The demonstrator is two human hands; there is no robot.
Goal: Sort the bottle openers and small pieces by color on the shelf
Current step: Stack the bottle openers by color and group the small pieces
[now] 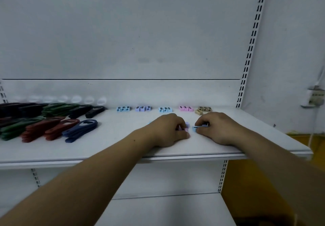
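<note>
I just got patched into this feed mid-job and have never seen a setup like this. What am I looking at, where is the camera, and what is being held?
There is no machine here. A person works with bare hands, and the single picture comes from a wide-angle camera worn on their head, looking forward and down. That is why both arms reach in from the bottom edge onto the white shelf. At its left lie stacks of bottle openers in black, green, red and dark blue. Along the back stand little groups of small pieces: light blue, lilac, light blue again, pink and beige. Just in front of them, the left hand curls round a pinkish-lilac piece, mostly hidden by the fingers. The right hand pinches a light blue piece.
</note>
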